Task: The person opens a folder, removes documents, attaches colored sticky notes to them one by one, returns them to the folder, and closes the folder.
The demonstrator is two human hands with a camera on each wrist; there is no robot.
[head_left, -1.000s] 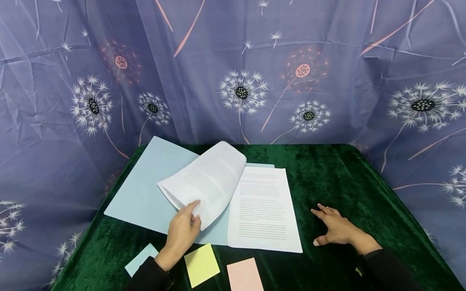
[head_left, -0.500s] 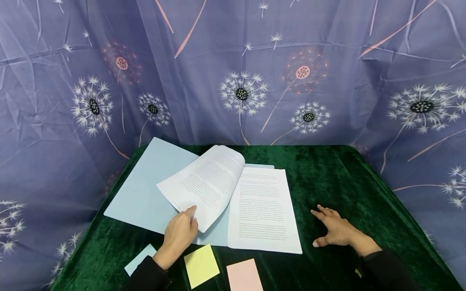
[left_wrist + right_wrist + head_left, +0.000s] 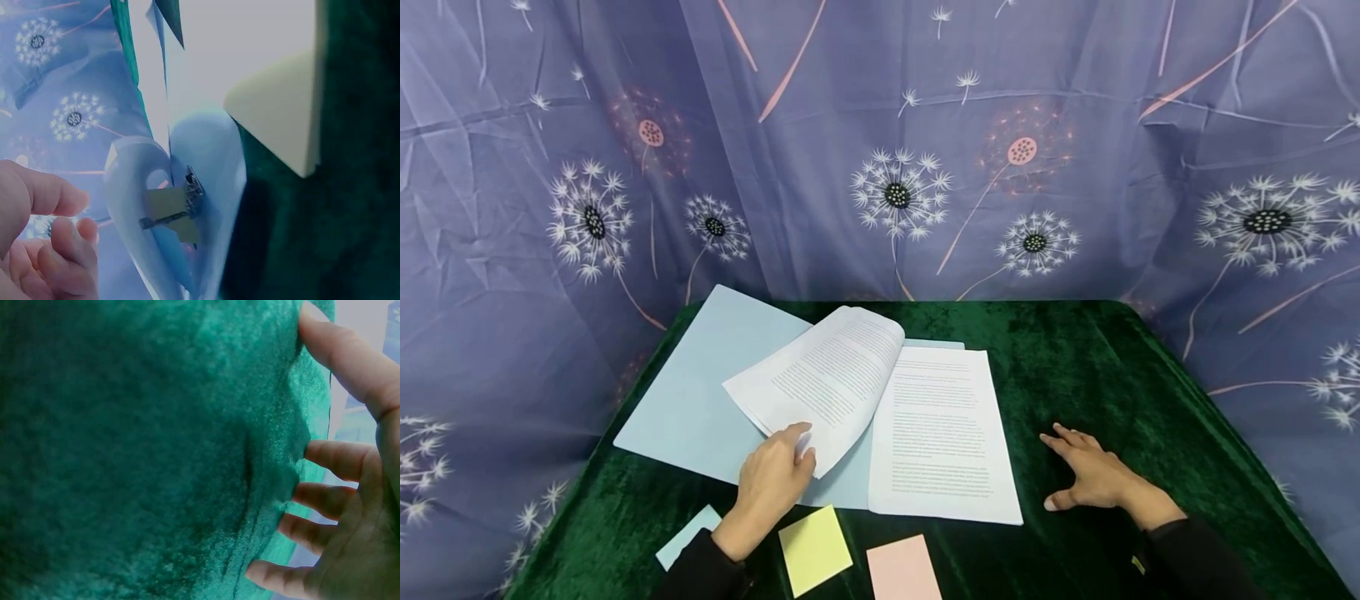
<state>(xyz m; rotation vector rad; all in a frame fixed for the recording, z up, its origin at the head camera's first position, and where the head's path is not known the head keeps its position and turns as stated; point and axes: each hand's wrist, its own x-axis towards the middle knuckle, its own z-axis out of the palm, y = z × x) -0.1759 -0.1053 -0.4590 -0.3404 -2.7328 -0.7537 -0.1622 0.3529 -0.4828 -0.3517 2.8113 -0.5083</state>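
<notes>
A pale blue folder (image 3: pixel 692 383) lies spread on the table. Printed pages (image 3: pixel 835 375) curve over its left side, and a printed stack (image 3: pixel 940 433) lies flat on the right. My left hand (image 3: pixel 771 475) is at the lower left edge of the curved pages, index finger over the print. From the left wrist, its fingers (image 3: pixel 65 256) look loosely curled, with a gap below the thumb and no paper between them. My right hand (image 3: pixel 1090 473) rests with fingers spread on the green cloth, right of the stack. Its fingertips (image 3: pixel 322 500) touch the fabric in the right wrist view.
Yellow (image 3: pixel 816 550), pink (image 3: pixel 904 571) and light blue (image 3: pixel 688 533) square notes lie near the front, the blue one partly behind the left sleeve. Green velvet (image 3: pixel 1075 358) covers the table. A purple dandelion curtain (image 3: pixel 820 167) stands behind. A dark metal clip (image 3: pixel 190 194) shows inside the folder.
The curved pages have settled lower and show their print more plainly. My left hand has shifted slightly left and down. The right hand stays in place.
</notes>
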